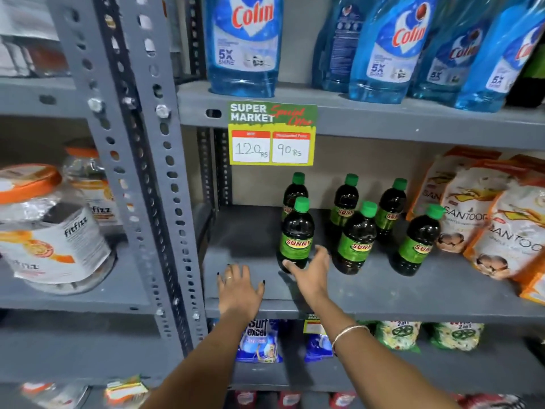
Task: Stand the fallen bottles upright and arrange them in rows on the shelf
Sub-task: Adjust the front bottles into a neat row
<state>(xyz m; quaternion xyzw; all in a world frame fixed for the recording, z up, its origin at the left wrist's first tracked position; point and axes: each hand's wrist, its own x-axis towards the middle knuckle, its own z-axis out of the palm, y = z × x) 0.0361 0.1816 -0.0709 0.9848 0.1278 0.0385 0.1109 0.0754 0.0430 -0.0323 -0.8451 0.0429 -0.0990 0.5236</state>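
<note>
Several dark Sunny bottles with green caps stand upright in two rows on the grey shelf (383, 290). The front row has a left bottle (296, 234), a middle bottle (358, 239) and a right bottle (415, 242). Behind them stand three more, one of them at the back middle (345, 202). My right hand (309, 271) is open, fingers spread, touching the base of the front left bottle. My left hand (239, 286) lies open and flat on the bare shelf to the left of the bottles. No bottle is lying down.
White and orange Santoor packs (483, 219) crowd the shelf's right side. A price sign (271, 134) hangs from the shelf above, which holds blue Colin bottles (244, 42). A slotted upright post (138, 172) stands to the left, with Fitfizz jars (50, 231) beyond it.
</note>
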